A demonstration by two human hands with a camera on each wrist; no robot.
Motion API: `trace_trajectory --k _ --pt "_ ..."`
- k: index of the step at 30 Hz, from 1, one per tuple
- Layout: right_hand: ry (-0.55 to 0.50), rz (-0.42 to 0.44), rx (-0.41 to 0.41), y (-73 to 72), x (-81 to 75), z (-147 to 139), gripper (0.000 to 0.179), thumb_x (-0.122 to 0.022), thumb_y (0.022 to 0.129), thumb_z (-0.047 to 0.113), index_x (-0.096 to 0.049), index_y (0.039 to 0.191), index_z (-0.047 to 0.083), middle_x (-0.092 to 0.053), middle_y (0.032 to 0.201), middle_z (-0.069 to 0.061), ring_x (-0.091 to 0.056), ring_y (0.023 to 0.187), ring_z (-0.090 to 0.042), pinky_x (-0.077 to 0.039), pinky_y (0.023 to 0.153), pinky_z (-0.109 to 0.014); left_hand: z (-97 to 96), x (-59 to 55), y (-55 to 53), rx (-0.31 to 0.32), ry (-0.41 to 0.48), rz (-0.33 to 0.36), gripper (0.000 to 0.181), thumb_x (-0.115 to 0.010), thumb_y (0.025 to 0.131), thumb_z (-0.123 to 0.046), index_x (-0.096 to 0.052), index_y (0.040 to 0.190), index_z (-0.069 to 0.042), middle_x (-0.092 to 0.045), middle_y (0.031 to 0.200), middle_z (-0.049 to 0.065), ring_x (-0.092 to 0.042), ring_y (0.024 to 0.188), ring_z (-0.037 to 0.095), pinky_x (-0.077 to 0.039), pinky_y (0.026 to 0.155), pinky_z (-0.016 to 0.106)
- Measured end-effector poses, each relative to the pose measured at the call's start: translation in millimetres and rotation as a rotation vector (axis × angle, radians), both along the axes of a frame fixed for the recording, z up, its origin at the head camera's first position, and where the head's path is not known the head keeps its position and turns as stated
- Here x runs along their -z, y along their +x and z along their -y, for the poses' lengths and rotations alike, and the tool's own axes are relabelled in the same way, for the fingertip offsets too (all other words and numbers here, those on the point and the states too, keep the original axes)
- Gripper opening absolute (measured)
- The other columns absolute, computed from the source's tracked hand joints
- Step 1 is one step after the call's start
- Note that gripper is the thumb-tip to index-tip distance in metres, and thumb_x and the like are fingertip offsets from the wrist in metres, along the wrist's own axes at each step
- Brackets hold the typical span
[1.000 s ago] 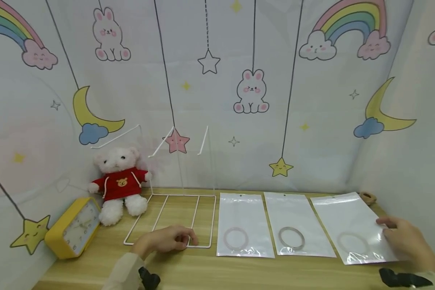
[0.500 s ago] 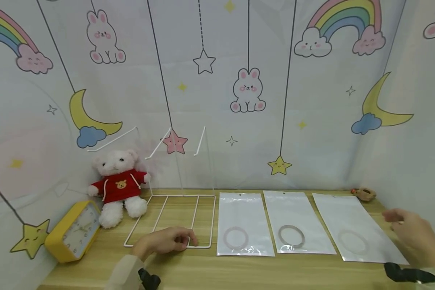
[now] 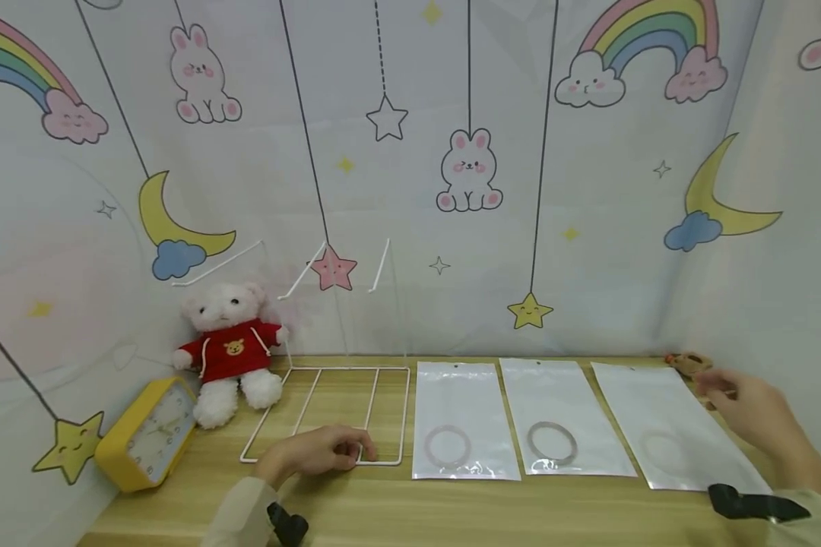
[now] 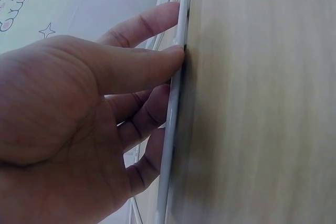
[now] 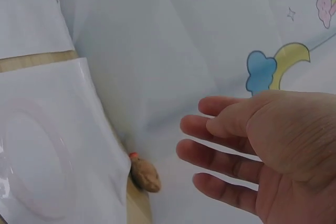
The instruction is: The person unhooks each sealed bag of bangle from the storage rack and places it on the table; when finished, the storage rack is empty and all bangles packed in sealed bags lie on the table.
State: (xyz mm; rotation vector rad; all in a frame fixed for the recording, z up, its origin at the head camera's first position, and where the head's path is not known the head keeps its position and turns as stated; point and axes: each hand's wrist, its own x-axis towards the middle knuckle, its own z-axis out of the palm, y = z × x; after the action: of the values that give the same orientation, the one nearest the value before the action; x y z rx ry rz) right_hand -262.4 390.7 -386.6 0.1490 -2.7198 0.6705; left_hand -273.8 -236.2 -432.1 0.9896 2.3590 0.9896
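My left hand [image 3: 321, 450] is at the front bar of a white wire rack [image 3: 405, 418] standing on the table. In the left wrist view the thumb and fingertips of that hand [image 4: 126, 72] meet at the thin white bar [image 4: 176, 87], gripping it. My right hand [image 3: 752, 410] hovers by the right edge of the rightmost white bag [image 3: 657, 403], holding nothing, its fingers loosely bent. In the right wrist view a small brown object with a red tip [image 5: 144, 174] lies beyond that bag, left of the hand [image 5: 252, 156].
Two more flat white bags, the left one [image 3: 454, 403] and the middle one [image 3: 543, 395], lie beside the rack; each bag shows a ring shape. A white teddy bear in a red hoodie [image 3: 232, 353] sits behind a yellow clock [image 3: 137, 433]. A patterned cloth backdrop [image 3: 609, 251] closes the back.
My right hand has left the rightmost bag's edge, which it touched earlier, and moved up and back toward the small brown object. The left hand stays on the rack.
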Motion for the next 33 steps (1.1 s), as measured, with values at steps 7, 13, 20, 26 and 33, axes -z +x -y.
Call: trace_trajectory --k 7,13,20,26,33 --pt "-0.009 -0.11 -0.056 -0.2 -11.4 25 0.021 -0.058 0.097 0.007 -0.067 0.112 -0.005 -0.073 0.092 -0.011 -0.057 0.069 0.002 -0.044 0.056 -0.025 -4.6 -1.1 -2.4 -0.012 -0.02 0.004 0.025 -0.055 0.094 0.007 -0.067 0.109 -0.011 -0.052 0.08 -0.003 -0.045 0.069 0.005 -0.036 0.064 0.02" --pt "0.012 -0.182 -0.112 -1.3 -17.9 49 0.017 -0.061 0.094 0.004 -0.069 0.108 -0.003 -0.072 0.086 -0.007 -0.056 0.068 0.002 -0.044 0.055 -0.026 -4.8 1.3 -1.9 -0.012 -0.023 0.012 0.025 -0.056 0.094 0.007 -0.067 0.11 -0.01 -0.053 0.082 -0.001 -0.046 0.07 0.006 -0.037 0.064 0.02" --pt "0.001 -0.161 -0.154 2.8 -23.9 61 0.016 -0.06 0.096 0.005 -0.069 0.109 -0.002 -0.069 0.083 -0.001 -0.056 0.068 -0.003 -0.043 0.056 -0.027 -3.1 1.5 -0.4 -0.043 -0.041 0.012 0.026 -0.056 0.096 0.005 -0.067 0.11 -0.013 -0.053 0.083 -0.001 -0.046 0.071 0.009 -0.036 0.064 0.021" --pt "0.032 -0.118 -0.174 3.1 -27.3 63 0.014 -0.063 0.097 0.011 -0.07 0.105 0.003 -0.066 0.079 0.004 -0.056 0.066 -0.007 -0.045 0.056 -0.028 -3.1 2.6 -1.6 -0.034 -0.04 0.005 0.026 -0.056 0.096 0.005 -0.067 0.111 -0.013 -0.053 0.084 -0.002 -0.046 0.072 0.008 -0.036 0.064 0.021" --pt "0.031 -0.064 -0.205 2.3 -27.4 74 0.016 -0.063 0.098 0.019 -0.071 0.105 0.007 -0.068 0.083 0.004 -0.059 0.073 -0.01 -0.045 0.062 -0.031 -2.3 2.4 -1.4 -0.027 -0.029 0.028 0.025 -0.055 0.096 0.005 -0.066 0.111 -0.012 -0.053 0.084 -0.001 -0.046 0.07 0.009 -0.036 0.064 0.021"
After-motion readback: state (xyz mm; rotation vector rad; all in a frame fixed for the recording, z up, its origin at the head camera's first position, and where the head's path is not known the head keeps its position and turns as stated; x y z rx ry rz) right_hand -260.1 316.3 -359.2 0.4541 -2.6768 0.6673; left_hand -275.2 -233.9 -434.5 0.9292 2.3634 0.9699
